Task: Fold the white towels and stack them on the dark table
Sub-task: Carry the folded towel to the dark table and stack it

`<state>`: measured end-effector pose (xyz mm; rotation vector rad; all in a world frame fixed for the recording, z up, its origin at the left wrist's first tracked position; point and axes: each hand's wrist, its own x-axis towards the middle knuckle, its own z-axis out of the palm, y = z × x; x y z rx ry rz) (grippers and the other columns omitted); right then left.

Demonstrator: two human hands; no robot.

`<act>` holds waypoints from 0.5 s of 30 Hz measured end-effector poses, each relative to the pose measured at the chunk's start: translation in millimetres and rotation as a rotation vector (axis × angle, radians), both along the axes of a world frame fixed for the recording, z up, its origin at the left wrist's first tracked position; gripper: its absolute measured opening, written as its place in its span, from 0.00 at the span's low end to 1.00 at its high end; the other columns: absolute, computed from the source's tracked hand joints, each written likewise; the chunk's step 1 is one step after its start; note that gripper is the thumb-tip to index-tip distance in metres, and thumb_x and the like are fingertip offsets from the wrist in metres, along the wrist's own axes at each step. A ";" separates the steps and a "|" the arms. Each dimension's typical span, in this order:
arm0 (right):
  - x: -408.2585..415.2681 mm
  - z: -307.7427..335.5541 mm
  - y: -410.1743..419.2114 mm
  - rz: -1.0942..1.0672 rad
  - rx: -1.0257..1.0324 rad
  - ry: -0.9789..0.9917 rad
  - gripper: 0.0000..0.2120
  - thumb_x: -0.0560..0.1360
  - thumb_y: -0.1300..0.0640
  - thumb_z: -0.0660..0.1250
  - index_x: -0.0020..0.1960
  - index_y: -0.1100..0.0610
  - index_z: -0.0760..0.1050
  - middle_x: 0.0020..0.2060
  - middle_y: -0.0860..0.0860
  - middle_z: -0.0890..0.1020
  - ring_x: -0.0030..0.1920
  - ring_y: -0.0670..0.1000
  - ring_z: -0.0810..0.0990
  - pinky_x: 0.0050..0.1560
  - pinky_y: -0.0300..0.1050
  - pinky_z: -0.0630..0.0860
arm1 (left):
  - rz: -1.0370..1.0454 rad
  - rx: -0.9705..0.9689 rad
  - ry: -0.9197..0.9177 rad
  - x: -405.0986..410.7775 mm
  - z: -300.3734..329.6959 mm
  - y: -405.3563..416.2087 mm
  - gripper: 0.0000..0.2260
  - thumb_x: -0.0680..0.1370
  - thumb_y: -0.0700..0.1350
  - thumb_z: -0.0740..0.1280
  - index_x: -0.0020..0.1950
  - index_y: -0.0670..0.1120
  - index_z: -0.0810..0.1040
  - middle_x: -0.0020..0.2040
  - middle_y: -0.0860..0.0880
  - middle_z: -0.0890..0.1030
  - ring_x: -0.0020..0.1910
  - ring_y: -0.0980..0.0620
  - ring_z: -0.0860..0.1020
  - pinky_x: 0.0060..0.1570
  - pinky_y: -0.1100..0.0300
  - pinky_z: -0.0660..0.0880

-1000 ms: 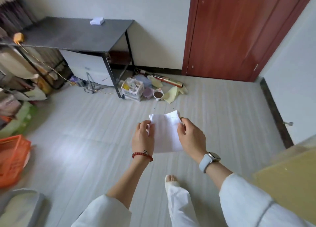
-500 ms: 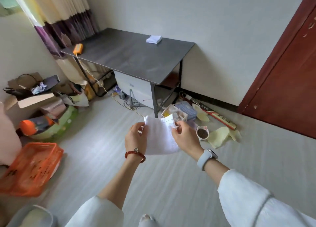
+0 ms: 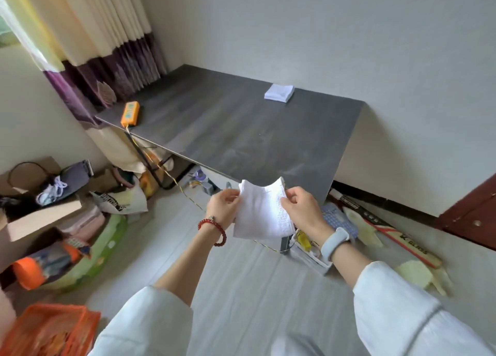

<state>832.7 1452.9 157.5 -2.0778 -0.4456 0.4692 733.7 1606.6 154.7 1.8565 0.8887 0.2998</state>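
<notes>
A small white towel (image 3: 261,216) hangs in the air in front of me, just short of the near edge of the dark table (image 3: 236,130). My left hand (image 3: 224,208) pinches its upper left corner and my right hand (image 3: 303,210) pinches its upper right corner, so the top edge sags between them. A stack of folded white towels (image 3: 279,93) lies on the far right part of the table, close to the wall.
An orange power strip (image 3: 130,113) sits at the table's left end, its cord trailing to the floor. Boxes, bags and shoes (image 3: 53,192) crowd the floor at left, an orange basket (image 3: 51,331) at lower left. Clutter (image 3: 375,235) lies beside the table leg.
I have walked up to the dark table, which now fills the middle of the view. Both hands kept hold of the white towel and raised it near the table's edge.
</notes>
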 end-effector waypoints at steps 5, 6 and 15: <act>97.5 -19.4 75.5 -0.063 -0.013 0.069 0.05 0.74 0.56 0.64 0.49 0.54 0.73 0.43 0.49 0.79 0.48 0.52 0.77 0.46 0.43 0.69 | -0.096 -0.001 0.034 104.4 -14.5 86.3 0.05 0.73 0.41 0.65 0.46 0.48 0.79 0.41 0.49 0.81 0.42 0.48 0.79 0.46 0.50 0.79; 117.9 -23.3 91.3 -0.068 -0.011 0.083 0.06 0.74 0.56 0.63 0.50 0.55 0.73 0.44 0.49 0.79 0.48 0.51 0.77 0.46 0.43 0.69 | -0.103 0.004 0.042 126.8 -19.3 102.8 0.05 0.73 0.42 0.65 0.45 0.49 0.79 0.41 0.49 0.81 0.43 0.47 0.80 0.47 0.51 0.79; 317.6 -52.9 199.1 -0.254 -0.089 0.157 0.05 0.74 0.58 0.59 0.47 0.56 0.72 0.37 0.48 0.77 0.39 0.50 0.75 0.38 0.43 0.68 | -0.243 -0.030 0.111 360.2 -36.8 211.0 0.07 0.75 0.44 0.64 0.51 0.48 0.80 0.43 0.53 0.79 0.46 0.52 0.77 0.48 0.60 0.74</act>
